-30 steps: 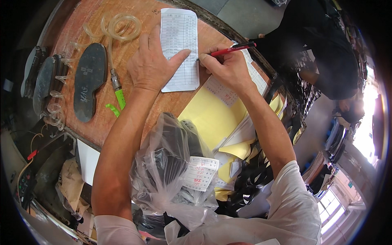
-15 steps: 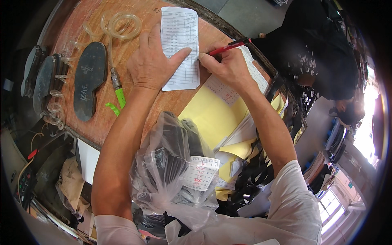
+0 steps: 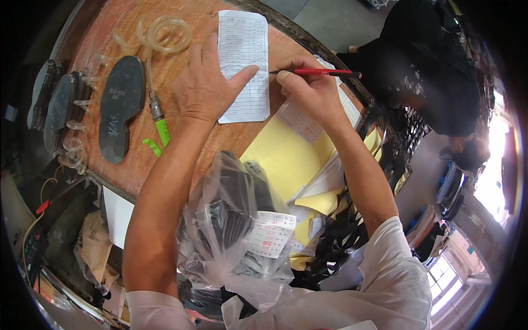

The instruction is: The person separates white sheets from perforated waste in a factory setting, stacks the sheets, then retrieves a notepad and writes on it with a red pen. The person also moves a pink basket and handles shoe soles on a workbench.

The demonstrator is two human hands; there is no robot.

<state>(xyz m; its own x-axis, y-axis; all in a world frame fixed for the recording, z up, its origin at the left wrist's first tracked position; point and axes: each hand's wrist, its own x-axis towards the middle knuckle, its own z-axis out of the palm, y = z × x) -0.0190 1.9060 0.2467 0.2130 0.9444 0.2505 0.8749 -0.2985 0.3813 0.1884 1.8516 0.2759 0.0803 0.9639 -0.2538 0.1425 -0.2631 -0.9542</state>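
Note:
A white printed form [image 3: 242,44] with ruled rows lies on the wooden table [image 3: 192,71]. My left hand [image 3: 208,82] rests flat at its left edge, fingers stretched forward and thumb across the paper. In my right hand [image 3: 313,91] is a red pen [image 3: 324,72], pinched between thumb and fingers. Its dark tip is at the form's right edge, and the barrel points right. Below the form, nearer to me, sits a tied clear plastic bag [image 3: 225,220] of dark pieces with a white label [image 3: 272,234] on it.
At the left are a dark sole-shaped template [image 3: 121,110], a stack of similar templates [image 3: 60,113], and a green air blow gun [image 3: 161,132] on a clear coiled hose [image 3: 165,34]. Yellow sheets [image 3: 286,148] and black straps [image 3: 335,247] lie right. Another person [image 3: 429,60] is beyond.
My right hand has tilted the pen, so its barrel now lies flatter and points more to the right. My left hand and the form have hardly moved.

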